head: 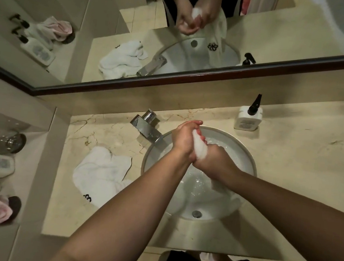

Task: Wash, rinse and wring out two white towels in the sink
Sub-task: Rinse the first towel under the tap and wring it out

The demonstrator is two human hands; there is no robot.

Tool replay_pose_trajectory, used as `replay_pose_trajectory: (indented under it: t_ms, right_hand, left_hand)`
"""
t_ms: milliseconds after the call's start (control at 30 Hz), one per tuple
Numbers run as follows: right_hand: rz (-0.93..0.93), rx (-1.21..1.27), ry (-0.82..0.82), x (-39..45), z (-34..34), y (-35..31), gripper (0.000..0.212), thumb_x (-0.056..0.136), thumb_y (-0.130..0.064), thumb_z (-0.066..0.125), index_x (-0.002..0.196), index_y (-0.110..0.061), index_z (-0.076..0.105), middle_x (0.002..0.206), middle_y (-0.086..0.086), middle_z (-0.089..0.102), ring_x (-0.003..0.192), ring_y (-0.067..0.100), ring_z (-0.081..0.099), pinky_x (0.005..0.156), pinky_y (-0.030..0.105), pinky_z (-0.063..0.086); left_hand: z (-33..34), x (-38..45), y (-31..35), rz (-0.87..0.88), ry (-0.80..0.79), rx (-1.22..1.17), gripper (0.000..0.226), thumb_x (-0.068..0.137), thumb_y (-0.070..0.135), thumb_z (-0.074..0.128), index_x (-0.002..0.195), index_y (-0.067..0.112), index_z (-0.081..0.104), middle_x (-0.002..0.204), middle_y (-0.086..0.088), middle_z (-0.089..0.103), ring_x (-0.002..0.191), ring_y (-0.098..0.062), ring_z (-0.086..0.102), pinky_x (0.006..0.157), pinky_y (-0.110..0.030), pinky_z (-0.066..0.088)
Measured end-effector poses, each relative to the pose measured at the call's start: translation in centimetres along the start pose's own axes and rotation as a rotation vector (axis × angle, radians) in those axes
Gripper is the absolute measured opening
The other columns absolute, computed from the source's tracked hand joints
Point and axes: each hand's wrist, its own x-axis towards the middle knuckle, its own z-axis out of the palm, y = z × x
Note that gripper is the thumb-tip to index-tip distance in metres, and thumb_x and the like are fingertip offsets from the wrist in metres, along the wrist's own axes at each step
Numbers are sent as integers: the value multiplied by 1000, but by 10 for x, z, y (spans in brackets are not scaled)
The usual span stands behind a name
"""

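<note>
left hand (184, 138), right hand (213, 159) (fingers curled), pressed together

hands (199, 147) round towel (199, 148) — over sink (248, 152)

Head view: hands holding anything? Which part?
Yes. Both the left hand and the right hand grip a white towel by its bunched upper end over the sink; the rest hangs down into the basin.
</note>
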Motion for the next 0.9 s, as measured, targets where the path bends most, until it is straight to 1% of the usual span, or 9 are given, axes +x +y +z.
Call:
replay_pose_trajectory:
  t_ms: [133, 367, 467, 533, 600, 667, 733, 833, 900]
  right_hand:
    - [-48, -300, 41, -3, 9, 2, 29, 86, -31, 52, 109, -15, 59, 97, 11, 70, 88, 31, 65, 75, 36, 55]
    - [-124, -540, 110, -9, 18, 4, 26, 88, -28, 55, 107, -11, 53, 99, 11, 68, 89, 31, 66, 64, 33, 39]
    - [-76, -343, 77, -11, 8, -1, 31, 80, -35, 64, 105, -17, 57, 95, 5, 68, 85, 28, 65, 64, 33, 46]
    - [-46, -42, 19, -16, -1, -7, 36, 75, -35, 70, 106, -22, 59, 92, 0, 69, 83, 22, 65, 66, 33, 51]
    - [-5, 276, -56, -20, -13, -17, 35, 79, -32, 69, 110, -20, 56, 90, -2, 68, 79, 15, 64, 63, 28, 50]
    - [51, 461, -147, -25, -28, -29, 30, 89, -34, 60, 113, -16, 55, 90, 2, 67, 77, 16, 65, 63, 23, 52]
    - [62, 498, -224, -26, -46, -37, 35, 94, -40, 54, 119, -15, 52, 95, 6, 67, 81, 20, 67, 66, 28, 53]
    - [-97, 312, -254, -20, -74, -48, 35, 91, -50, 61, 111, -21, 58, 95, 3, 69, 80, 21, 67, 57, 27, 53]
    - [-235, 107, -177, -8, -90, -56, 47, 82, -58, 68, 101, -15, 67, 94, 8, 70, 83, 20, 67, 71, 38, 57]
  left_hand:
    - [-6, 14, -15, -63, 156, -83, 17, 87, -1, 46, 80, 8, 58, 47, -2, 41, 34, -16, 37, 41, -17, 35]
    - [-15, 3, -22, -49, 346, -213, 10, 87, -2, 50, 82, 5, 55, 58, -8, 42, 42, -16, 36, 47, -20, 32]
    - [-22, -3, -18, -48, 149, -166, 17, 91, 25, 63, 88, 10, 56, 64, -7, 51, 46, -18, 49, 51, -24, 42]
    - [-25, -16, -16, -66, -86, -117, 48, 90, 60, 57, 102, 13, 61, 77, -9, 61, 65, -19, 61, 64, -29, 51]
    - [-28, -31, -23, -73, -227, -72, 76, 82, 76, 48, 117, 9, 61, 101, -14, 69, 92, -21, 68, 82, -34, 54]
    - [-32, -45, -33, -88, -325, 28, 90, 77, 75, 52, 136, 6, 52, 126, -18, 65, 116, -22, 63, 103, -39, 47]
    - [-34, -53, -32, -105, -430, 109, 88, 79, 68, 55, 143, 9, 46, 130, -19, 63, 121, -27, 61, 107, -45, 44]
    - [-32, -59, -10, -67, -571, 265, 71, 75, 51, 76, 124, 4, 57, 110, -22, 67, 102, -30, 67, 97, -45, 52]
    - [-26, -62, 3, -62, -551, 359, 49, 70, 28, 88, 104, 3, 62, 84, -15, 66, 77, -25, 67, 82, -40, 57]
